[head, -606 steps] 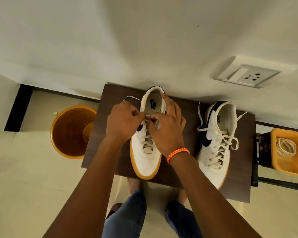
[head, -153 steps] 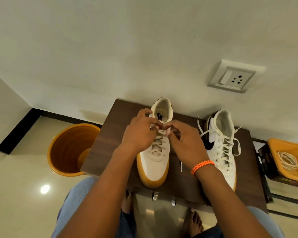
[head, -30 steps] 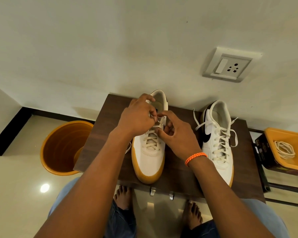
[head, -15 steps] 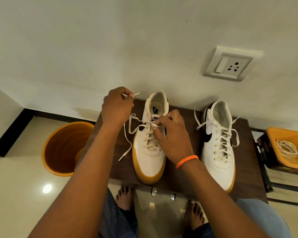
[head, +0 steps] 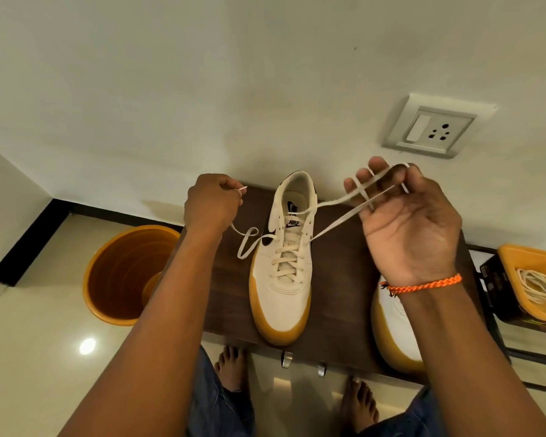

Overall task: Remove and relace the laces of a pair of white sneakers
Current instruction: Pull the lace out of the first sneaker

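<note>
My right hand (head: 407, 228), palm toward me, has the lace (head: 338, 201) looped round its curled fingers. My left hand (head: 213, 205) pinches the other lace end. Between them the sneaker (head: 284, 279) stands on the table (head: 230, 298); the second sneaker (head: 391, 329) sits behind my right wrist.

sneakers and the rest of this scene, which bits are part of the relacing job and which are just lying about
Part of the job:
- centre sneaker on the table
- its lace, held by left hand and right hand
- second sneaker, mostly hidden by the right arm

Just lying about:
- orange bucket
- orange tray with coiled cord
- wall socket
</note>
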A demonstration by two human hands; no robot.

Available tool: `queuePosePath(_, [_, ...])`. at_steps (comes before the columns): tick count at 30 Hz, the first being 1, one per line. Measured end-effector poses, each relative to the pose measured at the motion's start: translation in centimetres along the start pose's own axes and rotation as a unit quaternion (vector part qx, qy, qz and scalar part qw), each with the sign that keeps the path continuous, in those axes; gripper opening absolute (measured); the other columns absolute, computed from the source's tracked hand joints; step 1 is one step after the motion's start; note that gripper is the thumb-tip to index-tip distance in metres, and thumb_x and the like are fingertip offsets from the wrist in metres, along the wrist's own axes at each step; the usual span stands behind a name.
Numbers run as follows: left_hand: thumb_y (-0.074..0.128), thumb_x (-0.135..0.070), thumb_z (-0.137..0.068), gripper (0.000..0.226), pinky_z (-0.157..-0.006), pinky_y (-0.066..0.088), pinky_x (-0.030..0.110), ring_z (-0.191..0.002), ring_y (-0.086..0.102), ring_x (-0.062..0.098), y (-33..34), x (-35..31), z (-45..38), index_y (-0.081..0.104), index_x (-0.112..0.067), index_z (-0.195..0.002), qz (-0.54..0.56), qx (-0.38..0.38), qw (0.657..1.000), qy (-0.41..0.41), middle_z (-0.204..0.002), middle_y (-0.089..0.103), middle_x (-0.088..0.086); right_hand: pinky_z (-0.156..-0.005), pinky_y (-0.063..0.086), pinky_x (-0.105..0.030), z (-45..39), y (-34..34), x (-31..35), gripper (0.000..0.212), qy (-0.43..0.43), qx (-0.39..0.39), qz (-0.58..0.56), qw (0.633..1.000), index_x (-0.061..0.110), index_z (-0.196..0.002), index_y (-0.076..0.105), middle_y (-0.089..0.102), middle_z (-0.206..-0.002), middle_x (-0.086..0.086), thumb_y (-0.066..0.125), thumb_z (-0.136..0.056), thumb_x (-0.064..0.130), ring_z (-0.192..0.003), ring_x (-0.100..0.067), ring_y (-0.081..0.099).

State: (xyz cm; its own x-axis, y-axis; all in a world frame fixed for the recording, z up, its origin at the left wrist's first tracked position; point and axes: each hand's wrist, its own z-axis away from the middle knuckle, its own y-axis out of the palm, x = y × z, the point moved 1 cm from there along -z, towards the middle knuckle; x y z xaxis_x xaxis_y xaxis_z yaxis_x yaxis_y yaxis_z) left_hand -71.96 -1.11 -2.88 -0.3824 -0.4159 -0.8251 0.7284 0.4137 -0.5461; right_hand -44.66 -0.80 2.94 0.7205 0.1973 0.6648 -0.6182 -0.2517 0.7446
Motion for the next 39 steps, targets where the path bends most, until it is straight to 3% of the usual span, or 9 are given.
queuePosePath(7, [0.075,-0.027,-0.094,0.035,-0.102,0.052,0.043,-0.126,0.060,0.028,0.6,-0.1,0.3,0.069,-0.029,-0.129,-0.127,-0.012,0.988,0.088,-0.139,0.061,0.003,-0.087,0.057,-0.043,-0.2,-1.5,-1.2,0.018,-0.011,-0.125,0.090,0.988,0.012,-0.088,0.059,0.065,-0.089,-0.010,0.051,-0.103,0.014,-0.077,-0.023,0.064])
queuePosePath(10, [0.073,-0.026,-0.096,0.019,-0.109,0.048,0.040,-0.136,0.050,0.021,1.4,-1.0,0.5,0.075,-0.036,-0.112,-0.078,0.026,0.982,0.173,-0.147,0.050,-0.002,-0.077,0.061,-0.039,-0.7,-3.3,-3.7,0.018,0.070,-0.225,0.218,0.947,0.008,-0.087,0.065,0.070,-0.083,-0.014,0.056,-0.102,0.011,-0.075,-0.027,0.068])
queuePosePath(12, [0.072,-0.022,-0.097,0.016,-0.112,0.044,0.037,-0.140,0.045,0.015,1.8,-1.7,0.9,0.078,-0.037,-0.095,-0.016,0.118,0.973,0.198,-0.152,0.044,-0.008,-0.075,0.058,-0.037,-0.4,-4.7,-5.0,0.024,0.151,-0.227,0.461,0.845,0.010,-0.082,0.071,0.073,-0.084,-0.013,0.059,-0.102,0.017,-0.080,-0.028,0.069])
queuePosePath(15, [0.073,-0.023,-0.095,0.021,-0.123,0.027,0.049,-0.155,0.020,0.021,2.4,-2.0,2.0,0.079,-0.042,-0.088,-0.103,0.229,0.942,0.222,-0.167,0.024,-0.018,-0.075,0.048,-0.032,0.1,-5.3,-5.8,0.017,0.070,-0.181,0.745,0.638,0.017,-0.087,0.074,0.072,-0.088,-0.005,0.063,-0.098,0.023,-0.082,-0.021,0.064])
queuePosePath(20, [0.073,-0.033,-0.093,0.018,-0.129,0.009,0.058,-0.161,-0.004,0.021,3.4,-1.9,3.1,0.079,-0.046,-0.103,-0.193,0.334,0.898,0.212,-0.173,-0.007,-0.023,-0.077,0.050,-0.012,0.0,-3.3,-6.0,0.050,-0.017,0.015,0.689,0.724,0.036,-0.129,0.066,0.052,-0.108,0.008,0.060,-0.091,0.004,-0.087,-0.005,0.058])
queuePosePath(24, [0.075,-0.035,-0.093,0.015,-0.128,0.009,0.062,-0.162,-0.008,0.021,3.8,-1.9,3.6,0.075,-0.050,-0.092,-0.203,0.370,0.884,0.203,-0.173,-0.015,-0.023,-0.084,0.054,-0.024,0.3,-3.6,-6.8,0.050,0.036,0.084,0.725,0.682,0.037,-0.140,0.058,0.044,-0.118,0.010,0.066,-0.093,0.022,-0.097,-0.006,0.057])
queuePosePath(30, [0.079,-0.029,-0.090,0.005,-0.122,0.027,0.052,-0.156,0.013,0.020,4.1,-2.0,3.4,0.084,-0.030,-0.092,-0.171,0.347,0.894,0.225,-0.173,0.006,-0.024,-0.081,0.060,-0.035,0.2,-4.3,-6.6,0.053,0.011,0.088,0.755,0.650,0.042,-0.128,0.056,0.050,-0.122,0.014,0.076,-0.082,0.058,-0.101,-0.008,0.061])
queuePosePath(34, [0.076,-0.012,-0.089,0.011,-0.109,0.049,0.041,-0.125,0.054,0.003,2.2,-2.3,2.7,0.082,-0.015,-0.080,-0.029,0.347,0.925,0.154,-0.161,0.035,-0.021,-0.076,0.059,-0.036,0.2,-4.3,-6.5,0.045,0.002,0.072,0.766,0.638,0.041,-0.114,0.056,0.050,-0.116,0.014,0.080,-0.078,0.054,-0.093,-0.008,0.059])
queuePosePath(39, [0.073,-0.017,-0.092,0.010,-0.106,0.044,0.031,-0.127,0.054,0.009,2.0,-2.0,2.2,0.082,-0.019,-0.088,0.012,0.316,0.942,0.110,-0.151,0.046,-0.014,-0.079,0.060,-0.040,0.0,-4.7,-6.6,0.045,0.004,0.072,0.740,0.669,0.042,-0.114,0.057,0.051,-0.116,0.012,0.081,-0.077,0.051,-0.094,-0.009,0.059])
